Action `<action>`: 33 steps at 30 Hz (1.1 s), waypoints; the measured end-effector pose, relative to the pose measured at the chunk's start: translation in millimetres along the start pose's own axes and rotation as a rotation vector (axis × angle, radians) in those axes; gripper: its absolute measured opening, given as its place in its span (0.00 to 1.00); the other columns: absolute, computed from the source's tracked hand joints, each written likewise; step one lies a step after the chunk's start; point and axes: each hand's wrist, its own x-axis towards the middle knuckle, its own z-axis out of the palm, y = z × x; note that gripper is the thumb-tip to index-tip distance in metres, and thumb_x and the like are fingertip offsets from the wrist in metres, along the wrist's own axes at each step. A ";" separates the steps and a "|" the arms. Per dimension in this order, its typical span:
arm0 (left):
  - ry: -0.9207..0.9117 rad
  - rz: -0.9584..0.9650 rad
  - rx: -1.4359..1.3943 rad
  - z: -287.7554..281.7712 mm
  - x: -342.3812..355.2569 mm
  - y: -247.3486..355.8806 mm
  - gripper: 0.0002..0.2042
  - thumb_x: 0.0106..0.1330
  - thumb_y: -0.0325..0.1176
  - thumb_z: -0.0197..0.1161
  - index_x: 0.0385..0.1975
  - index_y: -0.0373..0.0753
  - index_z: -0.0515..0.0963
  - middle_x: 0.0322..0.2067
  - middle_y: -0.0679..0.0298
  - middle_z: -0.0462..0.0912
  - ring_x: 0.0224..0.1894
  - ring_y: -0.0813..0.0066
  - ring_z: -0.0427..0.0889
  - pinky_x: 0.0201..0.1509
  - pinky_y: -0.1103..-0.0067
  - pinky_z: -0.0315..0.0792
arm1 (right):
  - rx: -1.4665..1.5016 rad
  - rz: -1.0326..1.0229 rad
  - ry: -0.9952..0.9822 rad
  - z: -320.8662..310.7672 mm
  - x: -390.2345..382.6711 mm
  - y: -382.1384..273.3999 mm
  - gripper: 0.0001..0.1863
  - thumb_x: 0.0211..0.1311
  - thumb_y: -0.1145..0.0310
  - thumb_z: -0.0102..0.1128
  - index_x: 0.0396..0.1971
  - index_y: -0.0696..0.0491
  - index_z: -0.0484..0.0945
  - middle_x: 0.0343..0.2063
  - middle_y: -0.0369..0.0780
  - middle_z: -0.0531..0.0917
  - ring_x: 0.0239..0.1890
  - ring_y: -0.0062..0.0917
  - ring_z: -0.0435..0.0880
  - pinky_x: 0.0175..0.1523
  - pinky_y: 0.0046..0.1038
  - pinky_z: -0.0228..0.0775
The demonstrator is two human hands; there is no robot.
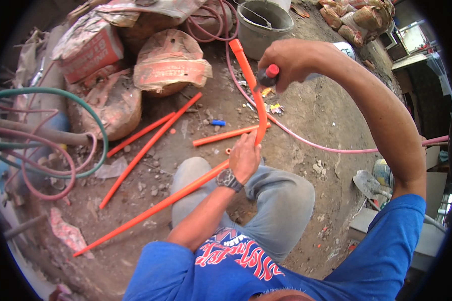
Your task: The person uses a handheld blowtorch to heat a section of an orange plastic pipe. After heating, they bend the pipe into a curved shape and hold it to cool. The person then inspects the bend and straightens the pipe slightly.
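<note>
Fingers of our left hand (245,156) curl snugly round the bent orange pipe (186,189) across our left leg (192,172); our right hand (292,62) closes round a red-knobbed tool (271,71) beside it. If that tool gives heat, lingering could oversoften the pipe, kinking it.

Four orange pipes (150,150) are counted: one bent pipe (150,209) and three straight ones. Two bare hands are seen, one left hand (245,158) and one right hand (291,62). One dark tool (264,79) with a single red knob is shown, and one wristwatch (228,179). One small blue piece (218,122), one grey bucket (258,37) and one shovel blade (366,183) are made out. Several paper sacks (172,70) are visible, but their exact number cannot be told.
</note>
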 end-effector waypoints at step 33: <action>-0.013 -0.017 0.035 -1.9 2.2 -0.8 0.23 0.64 0.27 0.63 0.61 0.32 0.73 0.49 0.46 0.81 0.51 0.46 0.80 0.55 0.62 0.75 | 0.381 0.066 0.005 5.7 -5.1 29.7 0.24 0.46 0.70 0.76 0.49 0.48 0.85 0.32 0.37 0.87 0.32 0.24 0.81 0.37 0.30 0.77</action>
